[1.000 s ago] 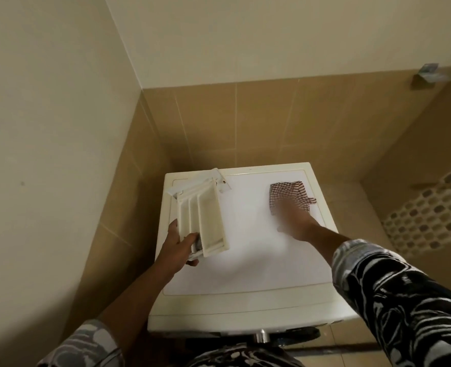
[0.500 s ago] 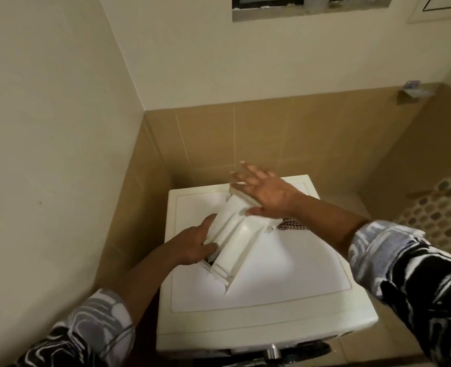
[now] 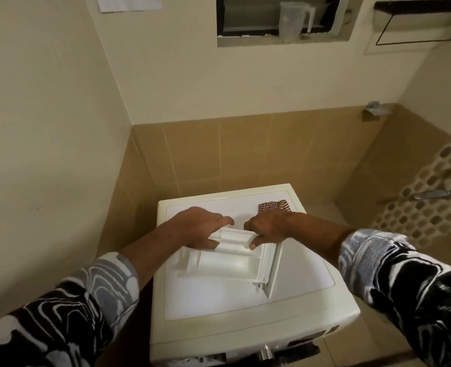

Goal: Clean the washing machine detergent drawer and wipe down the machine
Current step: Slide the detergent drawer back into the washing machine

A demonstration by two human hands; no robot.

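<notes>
The left hand (image 3: 200,229) has changed its hold. A second ago it held the detergent drawer (image 3: 232,263) by its near end; now its fingers are curled over the drawer's far left corner, thumb on the near side. The drawer lies between the two hands and runs toward the person from them. It has been swung round, so its length goes left to right across the top of the washing machine (image 3: 219,300), open compartments up, front panel below the right wrist. Whether its near edge rests on the machine or hangs just clear, I cannot tell.

The right hand (image 3: 266,229) has come off the checked cloth (image 3: 274,206), where it lay a second ago, and now grasps the drawer's far edge, thumb down over the rim. The cloth sits just beyond that hand, untouched, near the machine's far right corner.

With both hands grasping the drawer and none holding the cloth, wiping looks paused. My reading is that the drawer is being repositioned or inspected, and its cleaning is not yet finished.
</notes>
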